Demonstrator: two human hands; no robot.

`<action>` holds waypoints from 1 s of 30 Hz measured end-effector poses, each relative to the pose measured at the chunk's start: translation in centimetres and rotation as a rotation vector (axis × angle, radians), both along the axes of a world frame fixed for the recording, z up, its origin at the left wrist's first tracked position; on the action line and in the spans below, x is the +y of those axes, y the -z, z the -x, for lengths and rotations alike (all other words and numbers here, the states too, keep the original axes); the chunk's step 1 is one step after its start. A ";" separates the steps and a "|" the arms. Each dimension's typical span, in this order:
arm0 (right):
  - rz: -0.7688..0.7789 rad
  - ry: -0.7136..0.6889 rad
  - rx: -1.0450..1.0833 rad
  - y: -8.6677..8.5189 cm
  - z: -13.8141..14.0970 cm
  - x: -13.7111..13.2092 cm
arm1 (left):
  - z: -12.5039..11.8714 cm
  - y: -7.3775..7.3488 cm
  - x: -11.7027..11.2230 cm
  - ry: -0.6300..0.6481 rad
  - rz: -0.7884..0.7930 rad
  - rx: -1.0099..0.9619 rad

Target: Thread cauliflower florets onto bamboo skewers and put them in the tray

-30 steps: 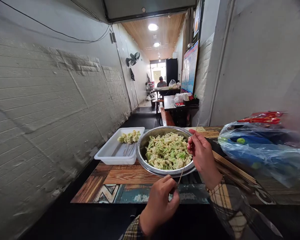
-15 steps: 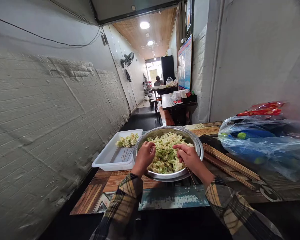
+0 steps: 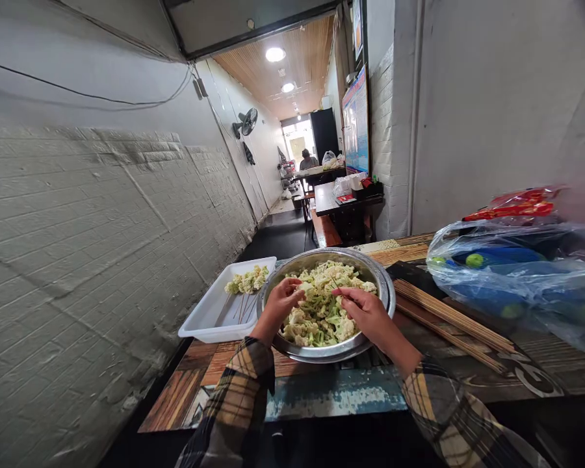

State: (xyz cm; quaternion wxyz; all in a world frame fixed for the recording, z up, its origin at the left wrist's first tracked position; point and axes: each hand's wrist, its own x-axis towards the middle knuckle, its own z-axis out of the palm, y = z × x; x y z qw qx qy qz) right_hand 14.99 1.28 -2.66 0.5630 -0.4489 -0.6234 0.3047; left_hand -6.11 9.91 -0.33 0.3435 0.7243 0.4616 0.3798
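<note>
A steel bowl (image 3: 388, 279) full of cut cauliflower (image 3: 322, 325) stands before me. Over its left side is my left hand (image 3: 280, 304), closed, with a pale cauliflower floret at its fingertips that blends into the pile behind. My right hand (image 3: 368, 315) is above the right side, thumb and fingers pinched on a thin skewer (image 3: 335, 282); most of the stick is hidden by the hand. To the left, a white plastic tray (image 3: 199, 320) holds several skewers threaded with cauliflower (image 3: 247, 281), sticks pointing toward me.
A bundle of bare wooden skewers (image 3: 453, 316) lies right of the bowl on the patterned table (image 3: 331, 393). Beyond it is a clear plastic bag (image 3: 507, 273) with blue and green contents, and a red packet (image 3: 517, 205). A person (image 3: 308, 159) sits far back.
My view has shifted slightly. The right hand has turned, and its skewer, which pointed down toward me below the hand, now shows mainly above the fingertips. The left hand's fingers have extended a little.
</note>
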 end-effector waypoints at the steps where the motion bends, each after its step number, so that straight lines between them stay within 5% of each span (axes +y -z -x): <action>1: -0.035 -0.005 -0.019 -0.1 0.0 -0.1 | -0.4 -0.4 -0.4 0.043 0.093 -0.205; 4: -0.099 -0.048 -0.032 -0.3 -0.2 -0.2 | -1.9 -1.2 -1.9 0.139 0.320 -0.615; 8: -0.075 -0.115 -0.025 -0.5 -0.3 -0.4 | -3.7 -1.4 -3.2 0.193 0.491 -0.773; 13: -0.110 -0.155 -0.119 -0.5 -0.2 -0.7 | -4.1 -1.1 -3.9 0.149 0.496 -0.800; 19: -0.197 -0.098 -0.197 0.0 0.0 -0.4 | -4.1 -1.3 -4.7 0.260 0.424 -0.666; 30: -0.144 -0.065 -0.245 -0.1 0.0 -1.3 | -3.9 -0.6 -4.5 0.078 0.390 -0.735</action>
